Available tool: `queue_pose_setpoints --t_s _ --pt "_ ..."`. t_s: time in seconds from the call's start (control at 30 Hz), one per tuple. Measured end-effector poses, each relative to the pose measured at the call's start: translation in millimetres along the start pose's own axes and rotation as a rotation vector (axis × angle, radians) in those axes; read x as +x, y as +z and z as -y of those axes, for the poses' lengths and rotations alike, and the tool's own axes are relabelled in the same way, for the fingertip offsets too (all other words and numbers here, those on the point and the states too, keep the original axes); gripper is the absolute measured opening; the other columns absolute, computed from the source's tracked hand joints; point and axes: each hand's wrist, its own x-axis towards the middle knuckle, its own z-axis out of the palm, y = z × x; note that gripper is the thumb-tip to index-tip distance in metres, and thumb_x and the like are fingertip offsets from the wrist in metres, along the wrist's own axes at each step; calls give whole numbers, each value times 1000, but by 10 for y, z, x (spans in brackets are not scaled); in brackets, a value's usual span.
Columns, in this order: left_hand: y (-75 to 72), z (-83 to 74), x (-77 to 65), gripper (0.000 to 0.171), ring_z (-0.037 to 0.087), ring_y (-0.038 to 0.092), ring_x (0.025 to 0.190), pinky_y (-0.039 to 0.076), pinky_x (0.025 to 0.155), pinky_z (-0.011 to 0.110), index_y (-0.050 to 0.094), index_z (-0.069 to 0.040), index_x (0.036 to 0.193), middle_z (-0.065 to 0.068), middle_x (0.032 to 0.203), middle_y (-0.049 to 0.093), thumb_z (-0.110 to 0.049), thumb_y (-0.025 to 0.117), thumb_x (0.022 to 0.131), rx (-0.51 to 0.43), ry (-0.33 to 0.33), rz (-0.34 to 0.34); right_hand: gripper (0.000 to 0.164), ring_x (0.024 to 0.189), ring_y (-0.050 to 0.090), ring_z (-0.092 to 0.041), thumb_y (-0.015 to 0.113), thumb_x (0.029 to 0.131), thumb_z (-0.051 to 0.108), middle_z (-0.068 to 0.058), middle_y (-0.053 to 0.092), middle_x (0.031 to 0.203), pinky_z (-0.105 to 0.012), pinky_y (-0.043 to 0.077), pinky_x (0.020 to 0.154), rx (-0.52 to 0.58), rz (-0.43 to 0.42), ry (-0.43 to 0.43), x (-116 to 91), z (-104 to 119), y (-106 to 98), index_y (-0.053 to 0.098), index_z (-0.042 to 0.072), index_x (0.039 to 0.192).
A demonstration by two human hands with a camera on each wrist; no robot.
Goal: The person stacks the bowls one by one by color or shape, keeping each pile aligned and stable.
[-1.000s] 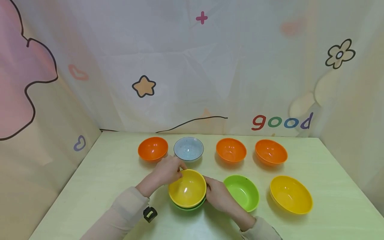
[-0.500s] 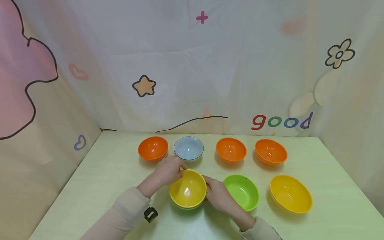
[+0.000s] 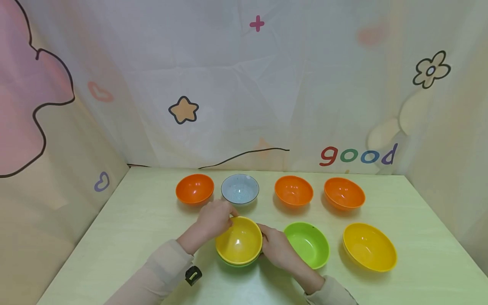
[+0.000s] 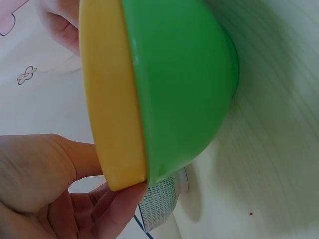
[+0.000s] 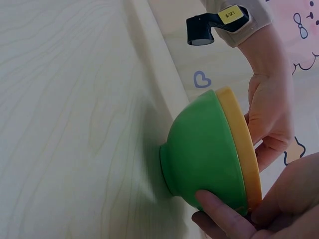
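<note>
A yellow bowl [image 3: 239,242] sits nested inside a green bowl [image 4: 184,84], its rim standing above the green one. My left hand [image 3: 216,217] pinches the yellow rim at the far left side, thumb inside and fingers outside. On the right, my right hand [image 3: 278,248] holds the stack; in the right wrist view its fingers [image 5: 224,216] lie against the green wall and the thumb is near the yellow rim. The green bowl's foot appears to be on or just above the table; contact is hard to tell.
Behind the stack stand an orange bowl [image 3: 195,189] and a grey-blue bowl [image 3: 239,189]. Two more orange bowls, one [image 3: 293,191] and another [image 3: 344,193], are at back right. A light green bowl [image 3: 306,245] and a larger yellow bowl [image 3: 370,248] stand to the right.
The yellow bowl has settled slightly deeper, so less green shows under its front edge. My left forearm has shifted a little to the right. Both hands keep their hold.
</note>
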Motion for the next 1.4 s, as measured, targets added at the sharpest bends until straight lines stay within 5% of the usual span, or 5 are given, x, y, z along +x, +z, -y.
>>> queue_pose_setpoints --t_s 0.6,0.87,1.4 --pt "32 -1 -51 18 11 50 59 40 47 18 74 -16 94 0 82 68 -9 71 77 -53 -32 -23 33 80 61 -20 44 92 -1 -19 61 113 -21 52 52 17 7 3 -8 -12 5 54 -1 124" --pt "22 73 -88 16 12 49 59 41 48 21 72 -16 94 -3 70 59 -16 72 78 -148 -55 -23 34 83 61 -20 44 94 1 -20 59 117 -22 53 54 6 12 12 -5 -13 4 52 -1 127" --pt "84 331 -228 12 12 56 71 50 61 22 71 -14 95 -4 87 66 -16 64 85 -448 -128 -68 35 89 58 -20 45 92 0 -18 60 119 -28 53 69 -80 -23 -16 -19 8 -26 52 -1 127"
